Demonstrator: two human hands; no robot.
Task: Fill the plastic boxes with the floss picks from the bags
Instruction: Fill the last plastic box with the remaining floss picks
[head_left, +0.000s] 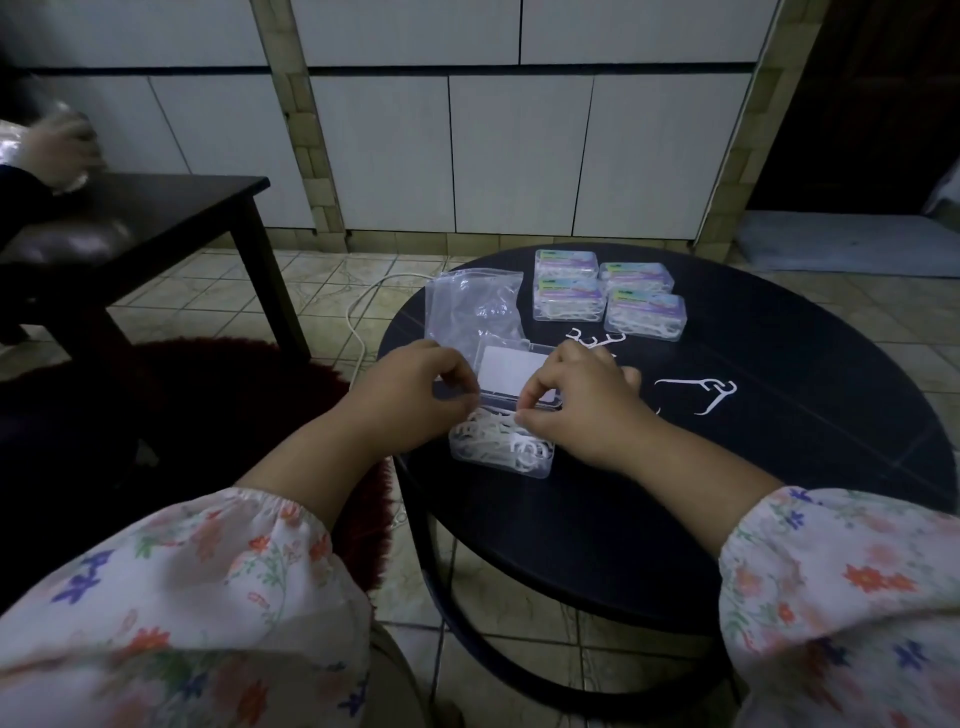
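An open clear plastic box (501, 451) full of white floss picks sits on the round black table (727, 467), its lid (511, 376) tilted up behind it. My left hand (415, 395) pinches the lid's left front edge. My right hand (582, 402) pinches its right front edge with thumb and forefinger. A clear plastic bag (470, 306) lies flat just behind the box. Loose floss picks (701, 395) lie to the right of my right hand, and a few more loose picks (595, 338) lie behind it.
Several closed, filled boxes (608, 293) stand grouped at the table's far side. A dark square table (156, 208) stands at the left, with another person's hand (57, 150) above it. A white cable (358, 312) runs across the tiled floor.
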